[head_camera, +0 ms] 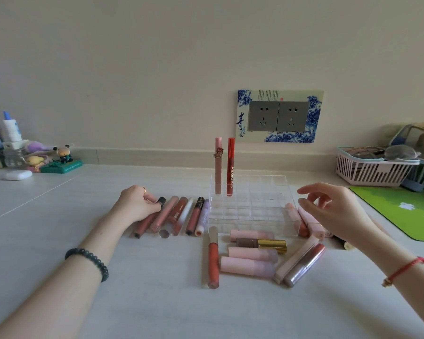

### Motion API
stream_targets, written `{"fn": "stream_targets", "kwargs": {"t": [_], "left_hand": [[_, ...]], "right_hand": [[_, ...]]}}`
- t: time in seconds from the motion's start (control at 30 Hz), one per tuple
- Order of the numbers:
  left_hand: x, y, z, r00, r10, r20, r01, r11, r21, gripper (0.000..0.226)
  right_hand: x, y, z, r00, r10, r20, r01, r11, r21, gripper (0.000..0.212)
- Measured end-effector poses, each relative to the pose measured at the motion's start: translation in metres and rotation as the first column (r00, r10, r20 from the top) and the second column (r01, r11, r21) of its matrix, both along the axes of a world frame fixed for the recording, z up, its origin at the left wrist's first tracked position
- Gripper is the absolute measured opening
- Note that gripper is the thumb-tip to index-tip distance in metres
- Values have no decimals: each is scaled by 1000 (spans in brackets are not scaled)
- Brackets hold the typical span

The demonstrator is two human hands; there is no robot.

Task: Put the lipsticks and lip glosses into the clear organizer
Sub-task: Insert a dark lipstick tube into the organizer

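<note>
Clear organizer (pixel 252 206) sits mid-table (pixel 145 302), a grid of small cells; two tubes stand upright in its back-left cells, a pink gloss with a unicorn charm (pixel 218 165) and just beside it a red tube (pixel 230 166) lettered down its side.

Left hand (pixel 136 204) lowered onto the row of glosses (pixel 181 215) lying left of the organizer; fingers curled round the black-capped tube (pixel 149 217) at the row's left end, tube flat on the table; dark bead bracelet (pixel 87 263) on that wrist.

Right hand (pixel 333 211) hovers open, fingers spread, gripping nothing, above the pale pink lipsticks (pixel 309 222) by the organizer's right corner; red cord (pixel 404 270) on that wrist.

More tubes lie loose in front of the organizer: a coral gloss (pixel 213 258), several pink lipsticks (pixel 251 254), a gold-capped one (pixel 262 243).

Pink basket (pixel 372 171) far right; green mat (pixel 402 211) beside it.
</note>
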State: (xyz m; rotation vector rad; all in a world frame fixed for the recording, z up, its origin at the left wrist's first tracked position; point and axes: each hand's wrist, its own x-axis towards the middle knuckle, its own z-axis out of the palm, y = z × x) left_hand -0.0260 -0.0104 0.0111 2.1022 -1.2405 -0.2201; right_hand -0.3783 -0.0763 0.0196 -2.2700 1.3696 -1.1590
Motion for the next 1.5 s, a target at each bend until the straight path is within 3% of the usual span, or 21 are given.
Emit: {"fn": "stream_targets", "kwargs": {"t": [0.1,0.23,0.37,0.47,0.67,0.73,1.0,1.5], "left_hand": [[4,0,4,989,-7,-150,-15,989,-145,28],[-9,-1,19,889,-232,-394,34,894,-447,27],[-39,-2,30,765,-459,-451,80,763,-641,19],[-62,-5,33,711,-576,-403,163,692,-703,20],[-89,-22,36,707,-655,-266,311,626,-715,24],[-91,-27,33,696,-665,-272,311,620,-720,23],[-91,-38,31,686,-668,-288,258,593,-763,24],[-91,-40,9,766,-535,-357,183,714,-676,17]], "right_hand": [[1,2,0,1000,-1,13,1,1000,-15,17],[10,9,5,996,40,84,-37,999,-37,17],[36,22,18,977,185,108,-183,983,-32,18],[64,27,24,955,288,66,-286,957,-34,21],[114,19,22,941,306,144,-298,951,-77,18],[124,15,20,927,305,218,-292,952,-92,6],[136,-1,21,906,268,329,-247,963,-104,9],[139,1,7,967,161,199,-164,986,-5,23]]}}
